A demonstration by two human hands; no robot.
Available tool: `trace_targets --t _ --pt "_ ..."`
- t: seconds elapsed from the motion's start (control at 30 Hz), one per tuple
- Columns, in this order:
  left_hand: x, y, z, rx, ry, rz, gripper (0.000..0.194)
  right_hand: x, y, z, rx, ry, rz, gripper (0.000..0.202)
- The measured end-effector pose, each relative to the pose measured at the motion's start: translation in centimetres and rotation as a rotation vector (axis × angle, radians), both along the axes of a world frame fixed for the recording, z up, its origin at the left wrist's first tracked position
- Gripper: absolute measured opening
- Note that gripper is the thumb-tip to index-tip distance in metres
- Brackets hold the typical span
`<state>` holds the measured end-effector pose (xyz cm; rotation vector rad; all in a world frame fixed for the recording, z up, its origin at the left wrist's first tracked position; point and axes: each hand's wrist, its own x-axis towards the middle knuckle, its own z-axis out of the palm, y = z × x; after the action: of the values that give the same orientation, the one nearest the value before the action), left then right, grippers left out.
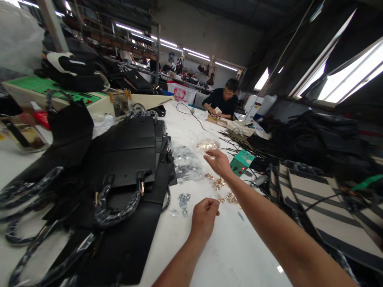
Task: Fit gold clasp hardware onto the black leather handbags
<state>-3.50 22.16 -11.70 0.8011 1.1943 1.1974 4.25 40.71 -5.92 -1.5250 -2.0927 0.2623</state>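
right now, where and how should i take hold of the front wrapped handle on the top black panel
Probably by the rounded bend of the wrapped handle, coming from the near side with the left hand, the closer of the two: the loop points toward the wearer, and both ends are fixed to the black panel, leaving the bend to grip.

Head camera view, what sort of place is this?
Probably a bag-making workshop: black bag pieces with plastic-wrapped handles are piled on a white worktable, small gold-coloured metal fittings lie loose there, and another person works farther along.
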Motion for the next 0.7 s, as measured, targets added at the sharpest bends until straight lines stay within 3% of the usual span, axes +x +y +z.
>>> trace_targets --t 0.1,0.2,0.37,0.53,0.7 --pt "0.0 0.0 -0.2 -0.002 -0.030 0.013 0.025 2.1 -2.2 -0.9 0.014 -0.037 -0.130 0.032" --pt "0.0 -0.2 -0.4 0.003 -0.054 0.014 0.025 3.4 -4.1 -3.0 -0.044 -0.103 -0.151 0.024" --pt "0.1 -0.1 -0.9 0.009 -0.046 0.010 0.026 1.9 -4.1 -5.9 -0.088 -0.157 -0.122 0.035" --pt "-0.2 0.4 -1.3 -0.002 -0.040 0.021 0.027 1.0 -2.9 -6.7 -0.103 -0.147 -0.098 0.034" --pt "-0.2 0.3 -0.7 -0.026 -0.073 0.021 0.025 4.3 -4.4 -6.8 -0.081 -0.074 -0.109 0.036"
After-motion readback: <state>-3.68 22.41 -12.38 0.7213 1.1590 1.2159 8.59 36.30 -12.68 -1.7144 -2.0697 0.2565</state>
